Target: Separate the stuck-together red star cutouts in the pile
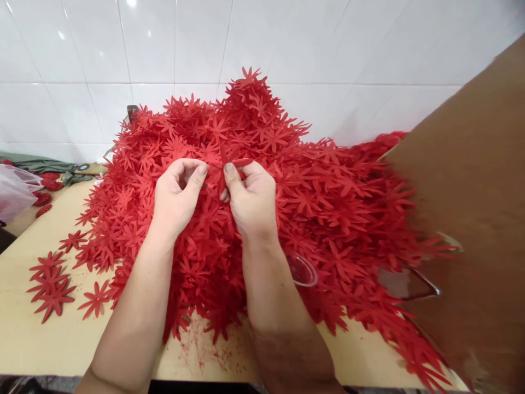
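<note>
A red petal-shaped cutout (223,180), like an artificial flower layer with narrow petals, is held up in front of a big heap of the same red cutouts (172,148). My right hand (253,191) pinches it near its middle between thumb and fingers, one petal lying over the fingers. My left hand (180,189) is closed in a pinch at the tip of a petal on the cutout's left side. Both hands are raised over the middle of the heap. Some of the cutout blends into the red behind it.
A pale table (24,334) carries the heap, with several loose cutouts (51,290) at left. A clear round plastic container (304,271) is half buried at right. A brown cardboard panel (471,219) stands on the right. A plastic bag (16,191) lies far left; a white tiled wall (328,44) is behind.
</note>
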A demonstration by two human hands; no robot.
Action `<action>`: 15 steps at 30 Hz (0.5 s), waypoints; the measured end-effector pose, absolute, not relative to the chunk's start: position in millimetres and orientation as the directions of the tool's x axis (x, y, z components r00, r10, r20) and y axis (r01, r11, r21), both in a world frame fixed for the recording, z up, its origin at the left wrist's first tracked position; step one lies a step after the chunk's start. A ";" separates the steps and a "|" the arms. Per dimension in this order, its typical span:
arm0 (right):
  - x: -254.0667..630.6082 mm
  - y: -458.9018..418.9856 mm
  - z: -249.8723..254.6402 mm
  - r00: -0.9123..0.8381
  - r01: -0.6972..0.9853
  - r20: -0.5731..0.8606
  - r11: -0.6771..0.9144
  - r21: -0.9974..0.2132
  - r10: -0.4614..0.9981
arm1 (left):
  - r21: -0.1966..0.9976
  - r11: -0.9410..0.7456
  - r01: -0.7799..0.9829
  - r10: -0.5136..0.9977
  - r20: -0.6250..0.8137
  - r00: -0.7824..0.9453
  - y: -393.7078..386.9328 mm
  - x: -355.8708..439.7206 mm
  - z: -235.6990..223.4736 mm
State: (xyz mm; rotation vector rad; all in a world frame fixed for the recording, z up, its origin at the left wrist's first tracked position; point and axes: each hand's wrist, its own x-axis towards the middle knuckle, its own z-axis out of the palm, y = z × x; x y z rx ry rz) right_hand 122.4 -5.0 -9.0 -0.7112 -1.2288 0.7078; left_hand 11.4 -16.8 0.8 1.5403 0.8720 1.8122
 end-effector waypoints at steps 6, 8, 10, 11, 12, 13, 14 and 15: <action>125.4 -7.4 -11.9 0.196 0.044 0.640 0.645 -0.763 0.743 | 0.848 -0.525 -0.074 0.851 0.523 -0.039 -23.0 15.7 1.7; 123.9 -8.8 -12.0 0.175 0.076 0.656 0.654 -0.752 0.734 | 0.837 -0.544 -0.060 0.839 0.543 -0.030 -23.2 16.7 0.3; 122.6 -9.6 -11.1 0.161 0.081 0.656 0.653 -0.753 0.737 | 0.819 -0.574 -0.030 0.819 0.572 -0.045 -22.1 16.1 -0.9; 122.0 -9.6 -10.5 0.147 0.064 0.654 0.653 -0.755 0.742 | 0.809 -0.587 -0.014 0.809 0.586 -0.054 -21.3 15.2 -1.3; 121.4 -9.5 -9.9 0.126 0.032 0.653 0.655 -0.755 0.747 | 0.803 -0.596 0.000 0.801 0.595 -0.066 -20.4 14.0 -1.3; 120.7 -9.3 -9.4 0.098 -0.010 0.653 0.657 -0.754 0.751 | 0.800 -0.600 0.009 0.797 0.599 -0.080 -19.7 12.7 -1.2; 119.8 -9.0 -9.1 0.068 -0.056 0.655 0.658 -0.751 0.753 | 0.800 -0.600 0.013 0.795 0.599 -0.098 -19.1 11.5 -0.9; 118.8 -8.8 -9.1 0.044 -0.097 0.652 0.653 -0.751 0.757 | 0.801 -0.599 0.012 0.794 0.596 -0.118 -18.7 10.6 -0.5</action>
